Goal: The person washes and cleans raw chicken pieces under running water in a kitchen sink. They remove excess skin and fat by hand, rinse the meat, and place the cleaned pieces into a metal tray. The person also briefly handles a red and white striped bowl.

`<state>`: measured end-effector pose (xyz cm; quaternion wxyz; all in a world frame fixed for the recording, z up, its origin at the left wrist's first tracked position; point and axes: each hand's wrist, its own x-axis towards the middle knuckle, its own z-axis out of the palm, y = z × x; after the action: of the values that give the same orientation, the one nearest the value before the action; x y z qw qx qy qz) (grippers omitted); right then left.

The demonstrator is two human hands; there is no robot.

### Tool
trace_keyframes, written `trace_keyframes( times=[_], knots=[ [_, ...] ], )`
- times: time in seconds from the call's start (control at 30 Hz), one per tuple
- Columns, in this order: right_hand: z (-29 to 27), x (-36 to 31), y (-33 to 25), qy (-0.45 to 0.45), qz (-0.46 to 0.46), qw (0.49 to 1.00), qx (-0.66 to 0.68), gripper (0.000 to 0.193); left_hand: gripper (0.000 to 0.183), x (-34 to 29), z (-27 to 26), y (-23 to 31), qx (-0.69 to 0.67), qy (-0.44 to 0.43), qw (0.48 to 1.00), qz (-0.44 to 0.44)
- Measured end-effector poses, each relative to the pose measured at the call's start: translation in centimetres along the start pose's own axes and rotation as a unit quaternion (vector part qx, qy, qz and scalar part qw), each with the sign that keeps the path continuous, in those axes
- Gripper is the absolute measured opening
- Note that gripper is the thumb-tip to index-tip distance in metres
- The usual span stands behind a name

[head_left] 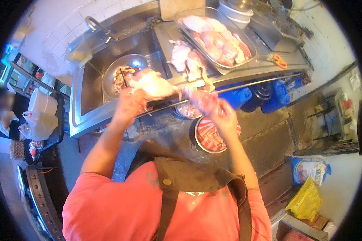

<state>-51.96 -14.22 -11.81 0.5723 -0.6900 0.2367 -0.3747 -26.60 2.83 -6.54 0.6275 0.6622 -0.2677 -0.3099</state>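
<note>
- The left hand (129,105) is closed around a raw chicken (153,83), holding it up over the front edge of the steel sink (80,104)
- The right hand (223,116) is blurred; its fingers look curled on a pink strip of skin (199,98) that runs back to the chicken, though how tight the grip is cannot be told
- The chicken hangs between the two hands, above the counter edge, with the left hand under its nearer end
- In the sink, just behind the chicken, sits a steel bowl (122,74) with meat scraps in it
- On the counter (165,36) to the right of the sink lies another raw bird (187,60), touching the front of a steel tray (229,66) piled with more raw chicken
- Orange-handled scissors (279,61) lie on the counter right of the tray
- Below the right hand stands a pot lined with a red-and-white striped bag (211,136); a second bowl (187,110) of scraps sits beside it under the counter
- Blue jugs (269,96) stand under the counter, further right
- The person wears an orange shirt (120,209) and a dark apron strap (189,176)
</note>
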Motion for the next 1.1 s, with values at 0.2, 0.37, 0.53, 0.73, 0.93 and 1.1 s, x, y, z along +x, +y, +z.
trace_keyframes(
  times=[0.2,0.37,0.53,0.73,0.93,1.1],
  knots=[
    [6.7,12.9,1.0,0.053,0.133,0.978,0.152,0.033,0.014,3.3,-12.7,4.4,-0.029,0.062,0.997,0.045],
    [11.7,12.4,1.5,0.283,0.067,0.831,-0.475,0.076,0.011,8.2,-21.3,4.7,-0.049,0.036,0.998,-0.002],
    [18.0,12.6,-1.7,0.271,-0.093,0.799,-0.528,0.069,0.015,15.0,-25.1,5.8,0.005,-0.055,0.994,-0.092],
    [34.3,20.7,-6.0,-0.117,-0.233,0.939,-0.225,0.081,0.021,20.1,-23.7,7.9,0.131,-0.206,0.965,-0.09],
    [36.8,26.2,0.9,-0.102,0.195,0.97,0.1,0.057,0.023,26.2,-24.1,5.7,0.068,-0.178,0.973,-0.133],
    [35.0,29.1,2.2,-0.201,0.345,0.829,0.392,0.038,0.041,32.4,-26.6,1.1,0.149,0.104,0.977,-0.11]
  ],
)
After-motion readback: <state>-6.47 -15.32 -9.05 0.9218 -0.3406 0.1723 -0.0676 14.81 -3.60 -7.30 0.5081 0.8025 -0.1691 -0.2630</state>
